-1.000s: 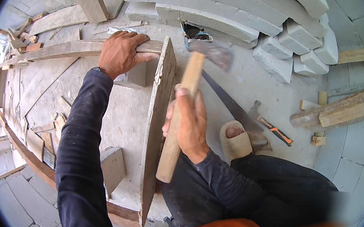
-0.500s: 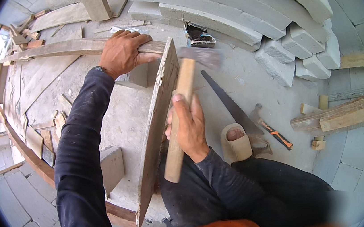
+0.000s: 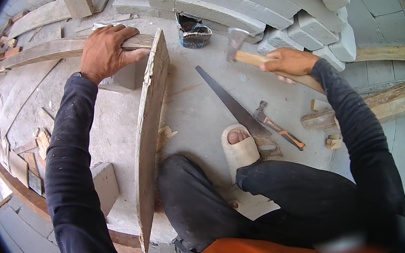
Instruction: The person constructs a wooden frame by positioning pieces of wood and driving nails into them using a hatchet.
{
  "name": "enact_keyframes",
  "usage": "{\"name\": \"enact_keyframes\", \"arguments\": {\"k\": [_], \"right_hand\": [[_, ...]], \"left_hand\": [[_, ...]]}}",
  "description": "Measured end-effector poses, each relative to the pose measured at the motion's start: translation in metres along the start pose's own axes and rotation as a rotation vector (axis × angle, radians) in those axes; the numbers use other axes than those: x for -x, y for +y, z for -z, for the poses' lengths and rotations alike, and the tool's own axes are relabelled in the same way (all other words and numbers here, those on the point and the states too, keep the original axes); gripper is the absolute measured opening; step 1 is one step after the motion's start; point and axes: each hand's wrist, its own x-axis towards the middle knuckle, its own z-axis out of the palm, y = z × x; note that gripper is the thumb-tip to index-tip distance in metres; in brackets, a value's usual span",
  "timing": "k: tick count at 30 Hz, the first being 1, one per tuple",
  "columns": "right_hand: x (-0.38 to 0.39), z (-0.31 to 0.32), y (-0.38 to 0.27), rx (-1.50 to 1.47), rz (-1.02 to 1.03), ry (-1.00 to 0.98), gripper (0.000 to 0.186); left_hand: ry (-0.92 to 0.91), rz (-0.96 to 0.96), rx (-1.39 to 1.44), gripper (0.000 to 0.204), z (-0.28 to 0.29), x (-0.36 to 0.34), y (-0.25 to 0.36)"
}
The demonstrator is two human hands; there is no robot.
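My left hand is closed over the end of a long wooden beam, its thumb reaching to the upright board. That board stands on its narrow edge across the beam's end, its rim rough and chipped. Off to the right, my right hand grips a wooden-handled hammer. The hammer is held away from the board, its metal head slightly blurred and pointing left. Between the board and my right arm, a handsaw lies on the floor beside a claw hammer with an orange and black handle.
Pale blocks are stacked at the far side, with a torn dark carton before them. Curved-looking timbers lie at right. A block sits left of the board, and wood scraps lie further left. My sandalled foot is near the saw.
My right hand has swung the wooden-handled hammer away from the board, to the right and farther up. My left hand keeps its hold on the beam. The whole view has shifted slightly.
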Motion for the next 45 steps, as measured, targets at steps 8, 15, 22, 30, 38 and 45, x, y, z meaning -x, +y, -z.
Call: {"name": "enact_keyframes", "arguments": {"k": [8,15,22,30,38,45], "right_hand": [[-0.019,-0.083,0.158,-0.033,-0.055,0.301,0.062],[-0.038,-0.136,0.195,-0.032,-0.248,0.470,0.060],[-0.092,-0.096,0.074,-0.080,0.454,0.924,0.030],[-0.219,-0.007,-0.126,0.677,0.600,0.475,0.018],[-0.300,-0.019,-0.124,1.054,0.628,0.462,0.023],[-0.290,-0.026,-0.134,0.941,0.567,0.483,0.021]], "left_hand": [[0.004,-0.040,-0.036,0.086,0.002,0.002,-0.007],[-0.093,-0.002,-0.056,0.096,0.014,0.000,0.000],[-0.077,-0.011,-0.074,0.096,0.012,0.001,0.001],[-0.123,0.046,-0.051,0.100,0.014,-0.005,0.004],[-0.133,0.069,-0.043,0.098,0.017,-0.005,0.006],[0.022,-0.017,-0.049,0.092,0.007,0.005,-0.003]]}}
